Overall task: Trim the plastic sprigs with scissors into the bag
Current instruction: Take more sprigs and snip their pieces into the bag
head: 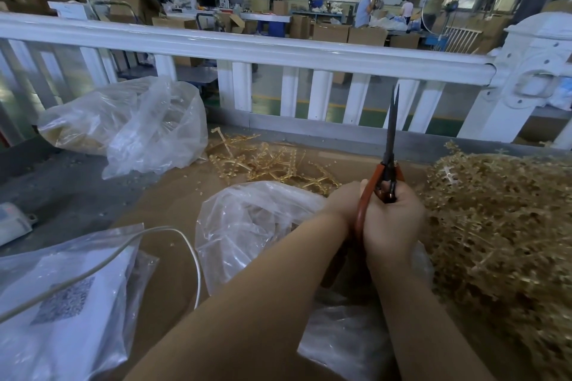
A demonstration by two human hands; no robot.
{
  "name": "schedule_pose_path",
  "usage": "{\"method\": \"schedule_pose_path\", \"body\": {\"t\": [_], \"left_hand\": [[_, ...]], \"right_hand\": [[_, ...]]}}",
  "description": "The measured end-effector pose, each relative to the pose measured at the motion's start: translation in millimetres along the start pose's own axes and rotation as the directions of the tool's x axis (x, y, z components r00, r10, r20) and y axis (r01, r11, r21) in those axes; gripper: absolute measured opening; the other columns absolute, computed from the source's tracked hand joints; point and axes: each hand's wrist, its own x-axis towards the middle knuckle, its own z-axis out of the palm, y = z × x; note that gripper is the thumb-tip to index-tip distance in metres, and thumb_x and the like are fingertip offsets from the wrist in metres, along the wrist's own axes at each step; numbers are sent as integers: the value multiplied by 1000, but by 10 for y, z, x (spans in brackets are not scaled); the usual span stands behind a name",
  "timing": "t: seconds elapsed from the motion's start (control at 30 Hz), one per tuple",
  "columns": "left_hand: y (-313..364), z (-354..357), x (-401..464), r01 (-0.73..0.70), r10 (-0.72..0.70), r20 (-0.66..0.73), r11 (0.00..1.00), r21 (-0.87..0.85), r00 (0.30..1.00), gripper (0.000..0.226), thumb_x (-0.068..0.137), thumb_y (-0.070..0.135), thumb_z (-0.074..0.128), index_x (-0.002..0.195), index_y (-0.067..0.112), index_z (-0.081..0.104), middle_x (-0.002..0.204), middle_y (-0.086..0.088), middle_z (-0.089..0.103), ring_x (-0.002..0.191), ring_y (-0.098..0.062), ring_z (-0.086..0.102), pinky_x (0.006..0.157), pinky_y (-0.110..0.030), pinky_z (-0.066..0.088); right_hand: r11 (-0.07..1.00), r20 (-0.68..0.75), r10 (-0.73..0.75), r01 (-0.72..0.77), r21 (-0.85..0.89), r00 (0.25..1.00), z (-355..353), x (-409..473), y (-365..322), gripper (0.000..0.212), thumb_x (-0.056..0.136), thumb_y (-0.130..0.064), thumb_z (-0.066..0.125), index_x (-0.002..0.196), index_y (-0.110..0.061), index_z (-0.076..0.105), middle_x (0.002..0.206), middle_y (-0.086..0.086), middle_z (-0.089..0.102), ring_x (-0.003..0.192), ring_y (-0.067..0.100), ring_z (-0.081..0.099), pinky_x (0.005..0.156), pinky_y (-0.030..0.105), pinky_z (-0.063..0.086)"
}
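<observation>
Above the open clear bag [257, 223], the right hand [391, 221] grips the orange-handled scissors [389, 161], blades up and nearly closed, the left hand [345, 199] holding the handle too, golden plastic sprigs [498, 226] heaped just right.

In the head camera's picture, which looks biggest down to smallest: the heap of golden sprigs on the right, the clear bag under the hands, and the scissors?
1. Heap of golden sprigs, cut off by the picture's edge.
2. Clear bag, partly hidden by the arms.
3. Scissors, clearly smallest.
Heap and bag are close; the heap's nearness makes that order unsure.
</observation>
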Motion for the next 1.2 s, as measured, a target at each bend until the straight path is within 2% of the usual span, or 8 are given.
{"method": "schedule_pose_path", "body": {"t": [0.1,0.2,0.3,0.4,0.5,0.7,0.9,1.2], "left_hand": [[-54,-61,52,79,-71,-166,996,41,984,19,98,19,55,101,9,70,98,-10,71,92,-25,68,86,-39,55],[-4,-184,-8,31,-193,-365,913,-406,911,14,96,26,61,100,20,73,81,0,73,75,-15,70,75,-39,60],[81,-326,-85,-94,-225,-469,820,-565,854,12,94,28,65,88,24,74,65,1,67,59,-12,62,64,-40,59],[162,-453,-211,-137,-143,-530,881,-453,836,10,92,28,67,85,27,75,74,-1,72,69,-14,66,72,-41,59],[121,-474,-362,-194,95,-603,976,-102,792,20,92,24,67,110,20,75,90,2,74,81,-10,66,80,-27,55],[-72,-440,-583,-370,397,-656,910,189,642,50,81,-10,61,123,17,68,93,11,62,84,1,55,78,-4,44],[-163,-390,-647,-405,477,-647,873,272,594,58,80,-14,63,129,16,63,122,-2,66,105,-15,65,85,-33,58],[-186,-404,-671,-389,491,-681,866,315,543,56,84,-13,60,133,14,60,129,-4,62,115,-13,61,89,-29,56]], "right_hand": [[1000,11,9,-9,16,1000,-18,11,17,17,92,-17,71,79,-27,66,80,-3,71,81,15,69,80,38,58],[999,-5,-51,51,2,999,-28,26,31,24,92,-20,72,71,-27,63,71,-6,68,71,8,66,66,25,51],[996,-7,-88,88,-7,996,-31,22,48,28,92,-18,71,67,-27,61,66,-9,64,66,2,62,64,27,49],[996,19,-83,82,46,996,-29,36,46,23,92,-18,73,71,-24,65,67,-6,65,65,6,61,66,30,51],[979,54,-60,48,198,997,-65,47,0,19,91,-17,74,73,-16,67,61,-7,61,53,-1,55,57,18,44],[797,383,56,-272,539,922,-104,30,-94,25,94,-18,66,70,-22,72,57,-3,58,39,8,38,37,20,30],[744,489,7,-331,581,872,-121,33,-129,26,78,-47,74,75,-24,64,59,-7,49,43,6,41,38,19,33],[806,504,56,-337,486,862,-117,28,-147,8,66,-35,77,69,-27,77,55,-7,60,39,5,38,38,19,29]]}}
